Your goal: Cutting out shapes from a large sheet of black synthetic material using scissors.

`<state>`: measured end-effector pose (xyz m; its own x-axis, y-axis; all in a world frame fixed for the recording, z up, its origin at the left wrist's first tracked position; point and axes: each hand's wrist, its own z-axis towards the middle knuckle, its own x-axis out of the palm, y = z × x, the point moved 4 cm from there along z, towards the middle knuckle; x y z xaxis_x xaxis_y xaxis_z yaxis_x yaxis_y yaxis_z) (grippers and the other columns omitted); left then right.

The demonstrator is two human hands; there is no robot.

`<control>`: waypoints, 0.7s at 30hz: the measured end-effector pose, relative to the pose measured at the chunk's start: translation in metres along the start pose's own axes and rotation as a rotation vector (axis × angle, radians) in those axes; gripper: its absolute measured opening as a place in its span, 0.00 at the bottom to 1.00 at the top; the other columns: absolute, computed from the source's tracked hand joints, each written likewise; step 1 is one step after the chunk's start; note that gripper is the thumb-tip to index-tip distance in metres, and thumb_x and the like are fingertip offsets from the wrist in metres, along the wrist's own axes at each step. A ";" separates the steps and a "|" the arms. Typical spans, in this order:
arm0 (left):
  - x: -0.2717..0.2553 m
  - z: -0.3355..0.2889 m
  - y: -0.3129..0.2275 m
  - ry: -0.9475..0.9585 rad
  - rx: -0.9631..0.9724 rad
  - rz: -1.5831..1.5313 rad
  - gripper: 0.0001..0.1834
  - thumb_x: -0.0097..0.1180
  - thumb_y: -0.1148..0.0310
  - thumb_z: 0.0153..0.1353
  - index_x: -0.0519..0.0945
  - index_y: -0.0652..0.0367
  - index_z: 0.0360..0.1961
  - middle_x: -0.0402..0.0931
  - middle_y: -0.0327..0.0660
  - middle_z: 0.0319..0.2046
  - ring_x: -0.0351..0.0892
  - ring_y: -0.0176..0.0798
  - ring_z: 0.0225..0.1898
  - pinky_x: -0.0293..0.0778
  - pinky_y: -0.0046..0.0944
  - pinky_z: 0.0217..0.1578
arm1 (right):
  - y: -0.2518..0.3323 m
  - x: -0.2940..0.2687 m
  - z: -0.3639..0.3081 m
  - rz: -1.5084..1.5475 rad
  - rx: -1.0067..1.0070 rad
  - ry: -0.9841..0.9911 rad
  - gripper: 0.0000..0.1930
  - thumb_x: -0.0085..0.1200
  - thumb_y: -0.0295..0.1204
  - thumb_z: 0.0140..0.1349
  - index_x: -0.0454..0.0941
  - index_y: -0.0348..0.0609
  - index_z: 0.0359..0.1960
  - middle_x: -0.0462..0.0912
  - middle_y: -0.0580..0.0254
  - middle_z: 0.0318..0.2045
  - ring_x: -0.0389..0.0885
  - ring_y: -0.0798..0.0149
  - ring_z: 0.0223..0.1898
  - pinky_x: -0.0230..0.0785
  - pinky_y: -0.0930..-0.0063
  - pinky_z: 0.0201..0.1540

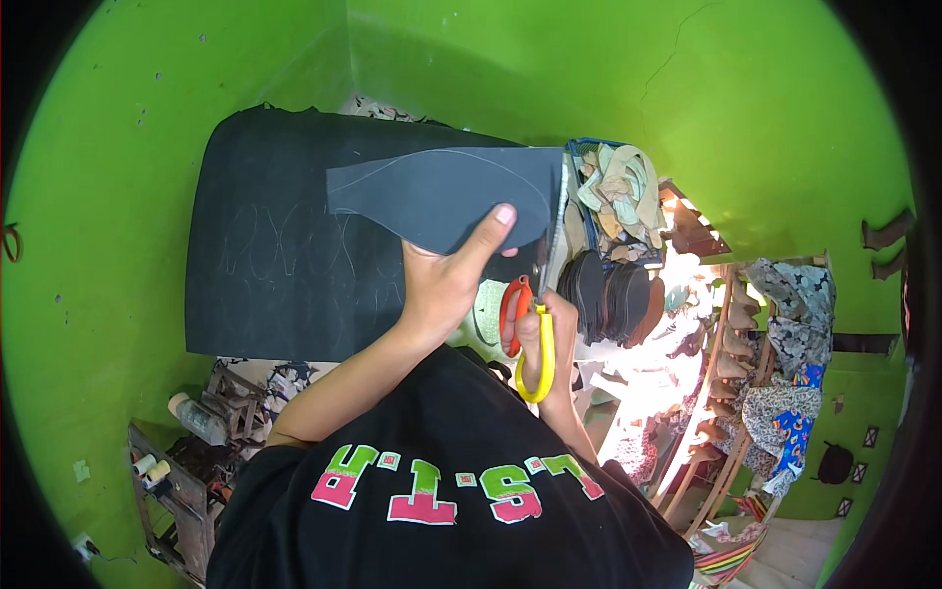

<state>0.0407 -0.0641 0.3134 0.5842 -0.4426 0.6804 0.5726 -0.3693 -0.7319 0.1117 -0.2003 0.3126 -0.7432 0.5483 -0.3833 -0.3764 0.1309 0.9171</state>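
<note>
My left hand (437, 290) gripped a line-marked dark grey piece (451, 191) over the black sheet (275, 265); my right hand (558, 344) gripped scissors (547, 339) by the piece's right edge.

Looks matt, smooth and rubbery or foam-like on the grey piece (451, 191), with the same dull finish across the black sheet (285, 265). Gleams as smooth plastic on the red and yellow handles (548, 353) of the scissors (542, 310), shows metal at the blades (543, 262). Appears as soft matt cloth on the T-shirt (442, 412), wood on the rack (724, 304), painted plaster, chipped and cracked in places, on the green wall (589, 59).
</note>
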 end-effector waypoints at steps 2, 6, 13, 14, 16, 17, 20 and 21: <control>0.008 -0.004 -0.011 -0.015 0.121 0.073 0.06 0.63 0.75 0.65 0.81 0.66 0.41 0.81 0.42 0.36 0.83 0.34 0.36 0.85 0.36 0.33 | 0.005 0.007 -0.001 0.109 0.002 -0.023 0.37 0.45 0.69 0.65 0.70 0.39 0.28 0.69 0.68 0.19 0.67 0.73 0.21 0.58 0.75 0.24; 0.015 -0.009 -0.015 -0.066 0.122 0.064 0.08 0.63 0.74 0.65 0.80 0.67 0.41 0.81 0.41 0.35 0.83 0.33 0.34 0.85 0.36 0.33 | 0.010 0.004 0.001 0.148 0.009 -0.008 0.36 0.44 0.69 0.65 0.67 0.41 0.29 0.65 0.67 0.21 0.63 0.70 0.24 0.56 0.72 0.27; 0.007 -0.010 -0.010 -0.032 0.148 0.246 0.07 0.63 0.76 0.65 0.79 0.69 0.41 0.81 0.42 0.35 0.84 0.35 0.35 0.85 0.35 0.35 | 0.010 -0.003 0.004 0.091 -0.032 0.021 0.37 0.50 0.69 0.62 0.67 0.40 0.30 0.65 0.67 0.20 0.63 0.71 0.23 0.56 0.73 0.26; 0.010 -0.011 -0.011 -0.019 0.123 0.193 0.10 0.63 0.75 0.65 0.78 0.68 0.44 0.81 0.44 0.37 0.86 0.40 0.35 0.85 0.37 0.35 | 0.010 -0.003 0.004 0.091 -0.031 0.021 0.37 0.50 0.69 0.62 0.67 0.40 0.30 0.65 0.67 0.20 0.63 0.71 0.23 0.56 0.73 0.26; 0.013 -0.012 -0.015 -0.006 0.099 0.139 0.13 0.63 0.74 0.65 0.77 0.68 0.47 0.82 0.47 0.39 0.87 0.44 0.35 0.86 0.39 0.35 | 0.013 -0.003 0.005 0.131 -0.032 0.034 0.37 0.52 0.69 0.60 0.68 0.40 0.32 0.66 0.67 0.20 0.64 0.71 0.23 0.57 0.73 0.26; 0.014 -0.011 -0.017 0.002 0.101 0.169 0.12 0.63 0.74 0.65 0.78 0.68 0.46 0.82 0.47 0.39 0.87 0.44 0.35 0.86 0.39 0.35 | 0.013 -0.003 0.005 0.132 -0.031 0.035 0.37 0.52 0.69 0.60 0.68 0.40 0.32 0.66 0.67 0.20 0.64 0.71 0.23 0.57 0.73 0.26; 0.013 -0.010 -0.018 0.013 0.119 0.227 0.11 0.63 0.74 0.66 0.78 0.69 0.45 0.82 0.47 0.38 0.87 0.44 0.36 0.86 0.38 0.34 | 0.013 -0.003 0.007 0.143 -0.018 0.035 0.38 0.53 0.70 0.59 0.68 0.39 0.33 0.67 0.67 0.21 0.65 0.71 0.24 0.59 0.74 0.27; 0.012 -0.011 -0.019 0.017 0.137 0.254 0.10 0.62 0.74 0.66 0.79 0.69 0.44 0.82 0.47 0.38 0.87 0.44 0.36 0.86 0.38 0.34 | 0.014 -0.004 0.007 0.140 -0.020 0.040 0.38 0.53 0.70 0.59 0.68 0.39 0.32 0.67 0.67 0.21 0.65 0.71 0.23 0.58 0.73 0.27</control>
<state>0.0311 -0.0716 0.3352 0.7101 -0.5208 0.4739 0.4818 -0.1315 -0.8664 0.1131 -0.1950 0.3275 -0.8106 0.5265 -0.2564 -0.2784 0.0387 0.9597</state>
